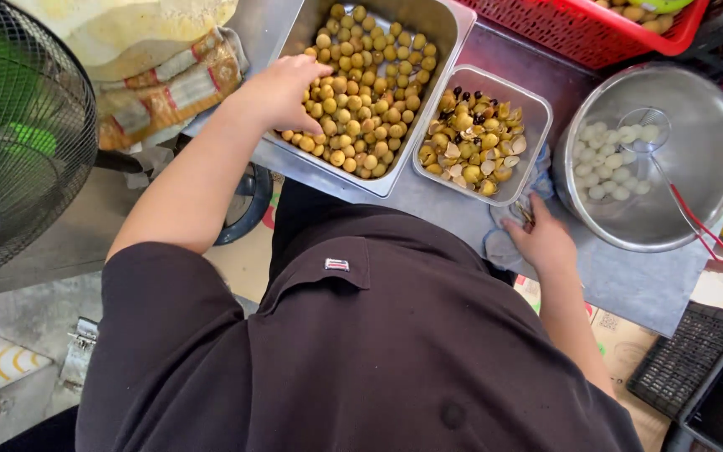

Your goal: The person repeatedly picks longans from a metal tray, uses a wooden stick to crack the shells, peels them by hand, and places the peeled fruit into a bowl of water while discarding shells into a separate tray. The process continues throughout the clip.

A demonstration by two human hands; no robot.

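Left hand (282, 88) is reaching into the big steel tray (453, 25), fingers curled down over the brown fruits (370, 92) piled beneath and just beyond the fingertips; whether one is actually pinched, cannot tell. Right hand (541, 238) is resting on the blue cloth (499, 247), fingers closing round a small tool (527, 213), with the tray of shells and seeds (474, 134) just above the fingertips and the bowl of peeled white fruit (617, 163) beside them. Judging risk: round fruits are rolling easily, so a loose pinch could be dropping one off the tray's near edge.
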